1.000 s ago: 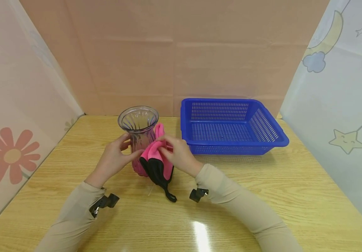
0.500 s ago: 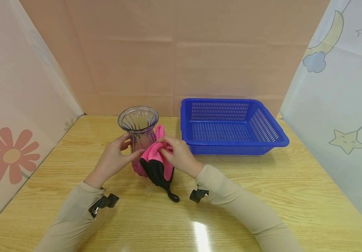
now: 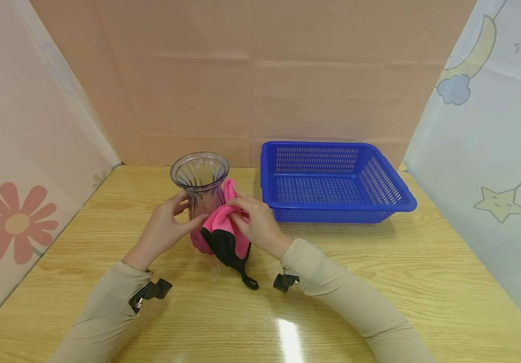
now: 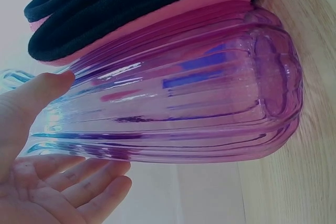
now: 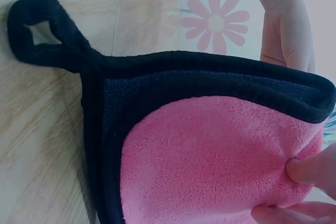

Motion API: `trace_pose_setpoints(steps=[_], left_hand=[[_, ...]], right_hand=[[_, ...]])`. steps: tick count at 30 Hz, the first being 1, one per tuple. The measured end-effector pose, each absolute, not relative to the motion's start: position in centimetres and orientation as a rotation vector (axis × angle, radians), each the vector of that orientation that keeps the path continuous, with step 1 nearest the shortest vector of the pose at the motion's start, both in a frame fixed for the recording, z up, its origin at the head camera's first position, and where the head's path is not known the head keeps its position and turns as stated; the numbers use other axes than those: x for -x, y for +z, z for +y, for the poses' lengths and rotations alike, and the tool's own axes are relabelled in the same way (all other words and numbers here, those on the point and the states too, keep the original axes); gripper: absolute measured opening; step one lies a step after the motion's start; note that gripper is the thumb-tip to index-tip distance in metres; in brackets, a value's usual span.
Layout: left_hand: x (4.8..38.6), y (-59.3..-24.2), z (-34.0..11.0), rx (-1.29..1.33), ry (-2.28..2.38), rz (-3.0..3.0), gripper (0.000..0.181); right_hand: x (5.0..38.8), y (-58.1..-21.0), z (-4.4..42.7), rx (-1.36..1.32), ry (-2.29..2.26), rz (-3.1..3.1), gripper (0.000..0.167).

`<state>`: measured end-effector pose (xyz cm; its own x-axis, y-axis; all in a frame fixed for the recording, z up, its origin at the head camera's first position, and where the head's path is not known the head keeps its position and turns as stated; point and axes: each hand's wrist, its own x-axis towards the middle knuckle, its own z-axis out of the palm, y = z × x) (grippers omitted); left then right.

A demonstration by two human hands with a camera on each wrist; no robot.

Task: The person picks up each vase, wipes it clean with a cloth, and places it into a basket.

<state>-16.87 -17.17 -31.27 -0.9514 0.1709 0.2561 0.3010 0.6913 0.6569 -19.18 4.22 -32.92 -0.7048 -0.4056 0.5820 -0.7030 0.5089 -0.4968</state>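
Note:
A ribbed glass vase [image 3: 203, 202], pinkish-purple at the base and clear towards its flared rim, stands upright on the table. My left hand [image 3: 160, 229] holds its side, thumb in front and fingers curving around the far side. A pink cloth with black trim [image 3: 221, 220] lies against the vase's right side, bunched in my right hand [image 3: 258, 224], which pinches it between thumb and fingers. In the right wrist view, the cloth [image 5: 199, 156] shows a fuzzy pink face and a black hanging loop [image 5: 44, 32]. The left wrist view shows the vase's lower body [image 4: 205, 93] beside the folded cloth.
A blue plastic basket [image 3: 333, 206] with slotted walls and nothing in it stands at the back right, close behind my right hand. Fabric-covered walls border the wooden table [image 3: 378, 282] at the back and on both sides.
The cloth's hanging loop has shifted slightly to the right, and the pink fold at its top has moved a little. The left hand and the vase stay in place.

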Motion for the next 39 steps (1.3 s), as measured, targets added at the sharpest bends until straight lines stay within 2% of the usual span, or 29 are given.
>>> trace_pose_setpoints(steps=[19,39], left_hand=[[17.0,-31.4,-17.3,0.392,-1.122,-2.711,0.059],[17.1,-31.5,-17.3,0.392,-1.134,-2.700,0.057]], right_hand=[[19.8,-31.7,3.9,-0.998,1.136,-2.244,0.012],[19.8,-29.9,4.0,-0.892,1.349,-2.107,0.014]])
